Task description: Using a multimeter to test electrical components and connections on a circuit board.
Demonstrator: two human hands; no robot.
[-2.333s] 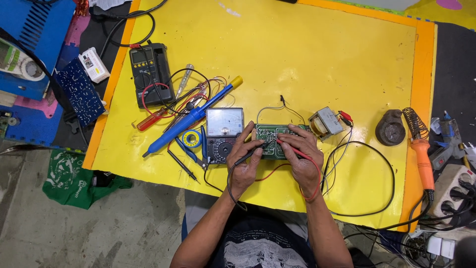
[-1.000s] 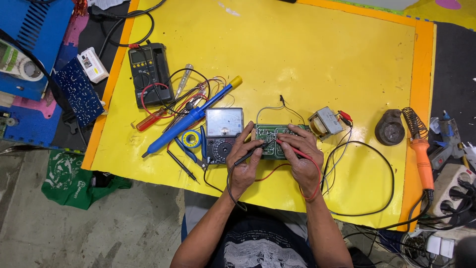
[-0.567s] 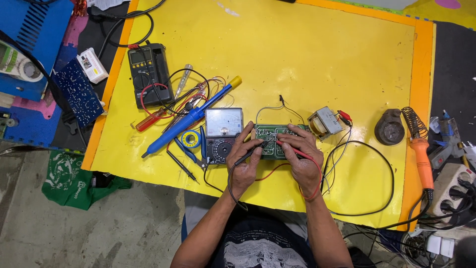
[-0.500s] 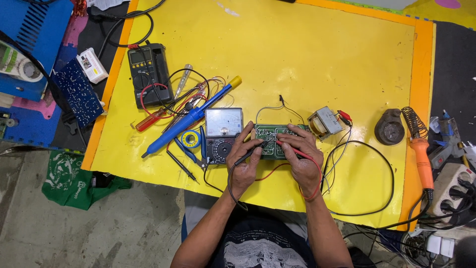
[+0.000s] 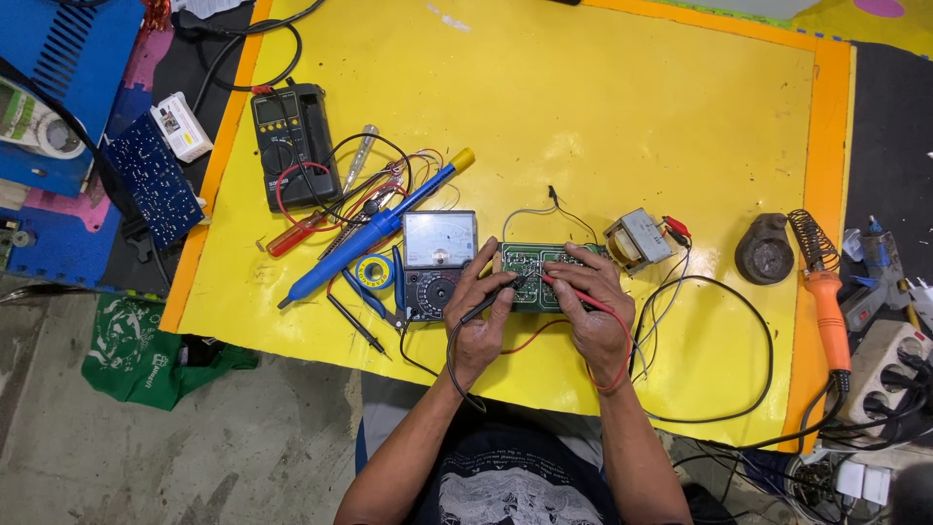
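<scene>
Two probes meet on a green circuit board (image 5: 533, 264) lying near the middle of the yellow mat (image 5: 603, 117). The left hand (image 5: 483, 321) is closed around a black test probe (image 5: 491, 297), pinched between thumb and fingers, its tip resting on the left part of the board. The right hand (image 5: 591, 309) is closed around a red test probe (image 5: 573, 290), its tip on the board's middle, with the fingers spread over the board's right half. A red lead loops around the right wrist, and a black lead runs back from the left hand toward the person.

Just left of the board, touching the left hand's fingers, sits an analog multimeter (image 5: 438, 262) with a pale dial face. Just right of the board lies a small transformer (image 5: 637, 239) with red clips beside it. Farther left lie a blue desoldering pump (image 5: 374, 229) with a yellow end, a roll of solder (image 5: 374, 271), a red screwdriver (image 5: 294, 233) and, at the far left, a black digital multimeter (image 5: 290, 144). At the mat's right edge an orange soldering iron (image 5: 828, 303) lies beside its coiled stand (image 5: 806, 238), with a dark round object near it.
</scene>
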